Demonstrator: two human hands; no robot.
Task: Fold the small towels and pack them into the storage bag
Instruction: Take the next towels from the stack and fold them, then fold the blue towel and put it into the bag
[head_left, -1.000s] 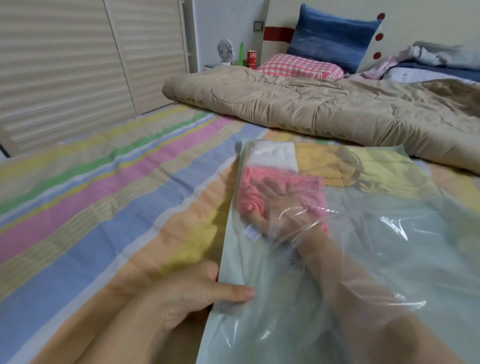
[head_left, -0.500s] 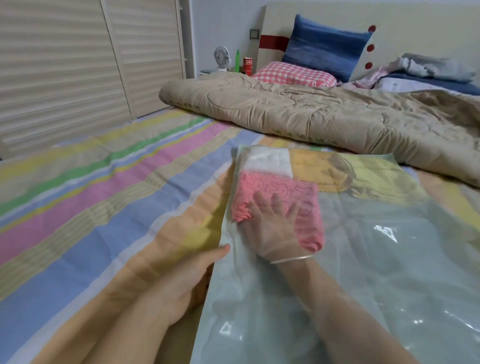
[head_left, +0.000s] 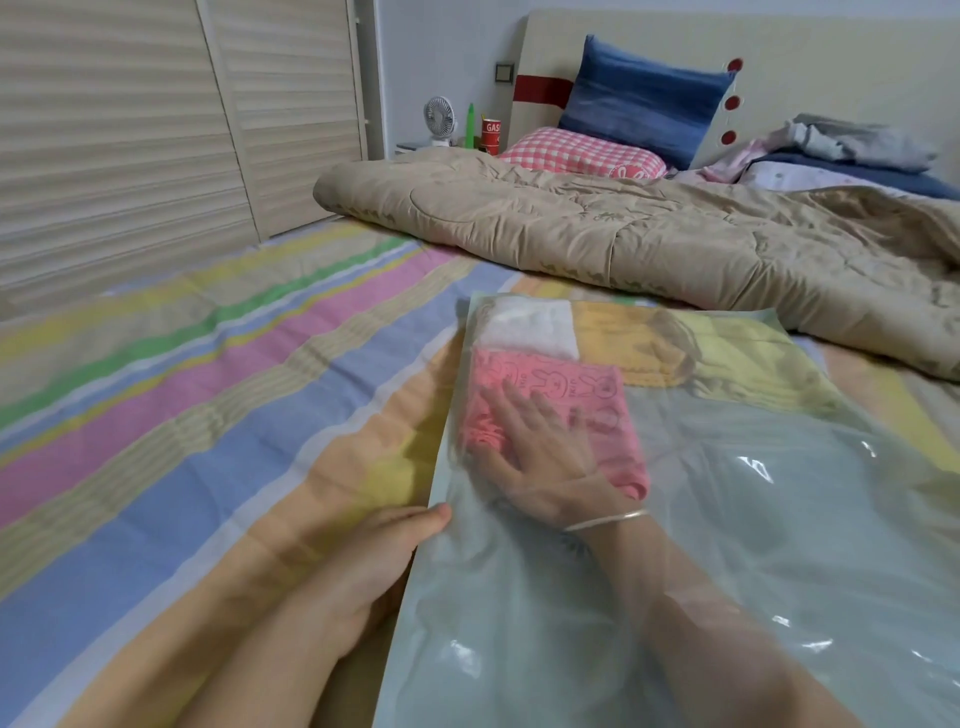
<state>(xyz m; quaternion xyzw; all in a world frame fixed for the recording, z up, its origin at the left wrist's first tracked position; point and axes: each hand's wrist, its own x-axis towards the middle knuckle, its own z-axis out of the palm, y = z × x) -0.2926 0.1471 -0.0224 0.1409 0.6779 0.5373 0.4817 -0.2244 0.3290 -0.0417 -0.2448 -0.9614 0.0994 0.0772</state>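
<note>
A clear plastic storage bag (head_left: 779, 545) lies flat on the striped bed sheet. At its far end sit folded towels: a white towel (head_left: 530, 327), an orange towel (head_left: 628, 348) and a pale yellow towel (head_left: 748, 364). In front of the white one lies a pink towel (head_left: 576, 384) with rabbit prints. My right hand (head_left: 540, 457) is inside the bag, fingers spread flat, pressing on the pink towel. My left hand (head_left: 363, 566) lies outside on the sheet, its thumb tip touching the bag's left edge; the fingers are hidden under the bag.
A beige quilt (head_left: 623, 228) lies bunched across the bed just beyond the bag. Behind it are a red checked pillow (head_left: 576, 153) and a blue pillow (head_left: 639, 104). A slatted wardrobe (head_left: 130, 135) stands at the left.
My right hand has flattened the crumpled pink towel and now presses on it. My left hand has let go of the bag's edge and slid beside it. The bag has settled flat.
</note>
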